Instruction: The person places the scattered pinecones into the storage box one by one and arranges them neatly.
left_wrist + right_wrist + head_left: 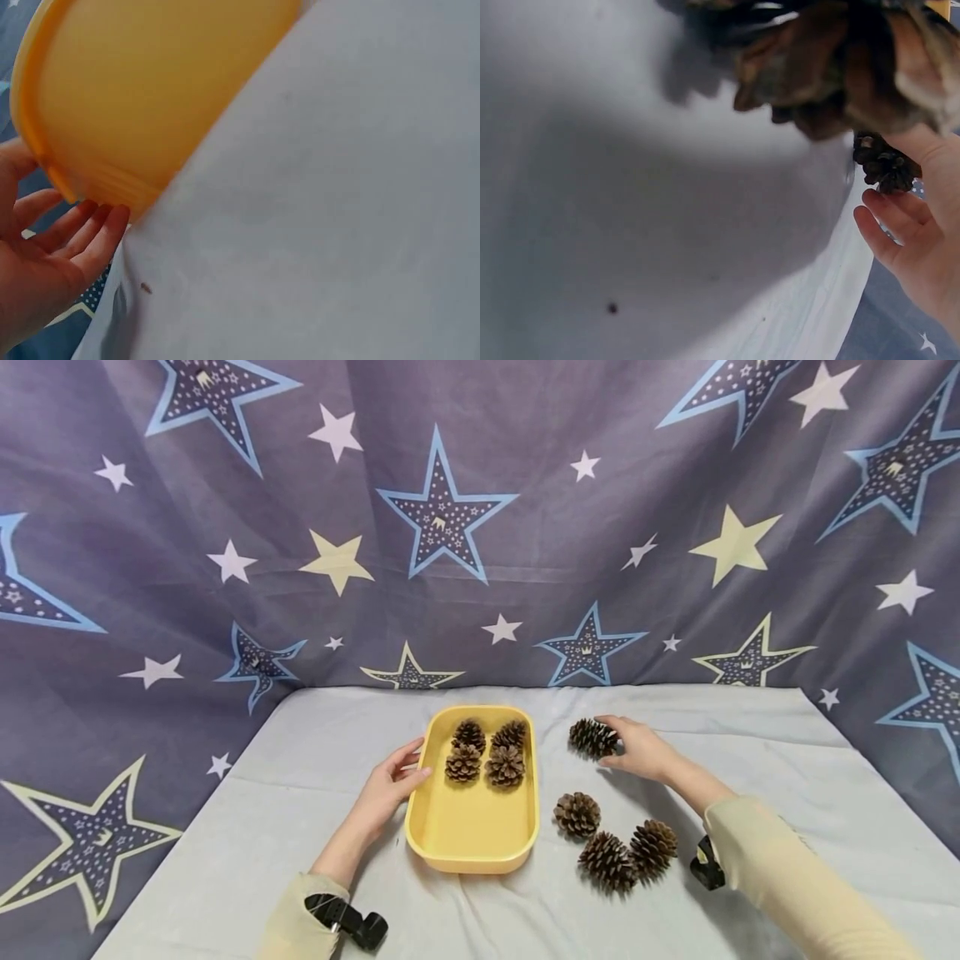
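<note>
The right hand (637,747) is curling its fingers and thumb around a pine cone (592,737) that is lying on the counter (300,793) just to the right of the yellow tray (471,843), level with the tray's far end. The cone is lying on its side, its long axis running roughly left to right, one end tucked into the palm and the other pointing toward the tray. The left hand (390,787) is resting with fingers straight and spread lightly against the tray's left rim. The tray's long axis is running away from the person. Four cones (486,752) are sitting in the tray's far half. Three more cones (615,843) are lying right of the tray's near end.
</note>
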`<state>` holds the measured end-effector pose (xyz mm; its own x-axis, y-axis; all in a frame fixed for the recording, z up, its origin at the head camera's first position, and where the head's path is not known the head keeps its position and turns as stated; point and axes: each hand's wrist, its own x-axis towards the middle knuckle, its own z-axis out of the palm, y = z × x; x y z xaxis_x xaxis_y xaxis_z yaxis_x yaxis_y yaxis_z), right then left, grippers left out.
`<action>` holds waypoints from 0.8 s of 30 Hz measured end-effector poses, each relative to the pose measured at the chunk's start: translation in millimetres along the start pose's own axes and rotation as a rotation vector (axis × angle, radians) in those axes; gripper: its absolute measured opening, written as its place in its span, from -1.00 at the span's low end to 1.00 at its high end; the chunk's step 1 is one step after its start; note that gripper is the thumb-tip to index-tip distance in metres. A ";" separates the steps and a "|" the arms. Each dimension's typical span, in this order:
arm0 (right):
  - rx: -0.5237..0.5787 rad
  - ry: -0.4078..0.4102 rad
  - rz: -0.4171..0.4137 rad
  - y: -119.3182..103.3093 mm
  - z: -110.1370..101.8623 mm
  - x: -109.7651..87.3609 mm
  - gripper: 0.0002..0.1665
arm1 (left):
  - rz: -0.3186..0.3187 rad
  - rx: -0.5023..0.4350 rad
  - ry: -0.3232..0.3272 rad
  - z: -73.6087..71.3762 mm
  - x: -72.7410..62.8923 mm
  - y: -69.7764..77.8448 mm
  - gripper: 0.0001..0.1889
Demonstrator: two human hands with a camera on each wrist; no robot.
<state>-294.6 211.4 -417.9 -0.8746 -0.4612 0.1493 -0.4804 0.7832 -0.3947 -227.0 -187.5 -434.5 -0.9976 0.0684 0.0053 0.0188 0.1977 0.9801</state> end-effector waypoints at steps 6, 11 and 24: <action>0.007 0.019 0.022 -0.1 3.3 2.8 -0.14 | 0.023 -0.025 -0.082 -6.3 -3.5 -1.5 -0.33; 0.002 0.021 0.026 -1.0 4.4 3.8 -0.18 | 0.032 -0.049 -0.152 -10.6 -5.3 -3.7 -0.29; 0.008 0.055 0.019 -1.4 -2.1 4.2 -0.28 | 0.041 -0.059 -0.151 -11.8 -8.0 -6.4 -0.30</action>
<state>-297.8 209.2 -414.9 -0.8859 -0.4226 0.1912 -0.4634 0.7881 -0.4051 -219.9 -200.8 -438.5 -0.9748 0.2223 0.0197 0.0506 0.1343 0.9897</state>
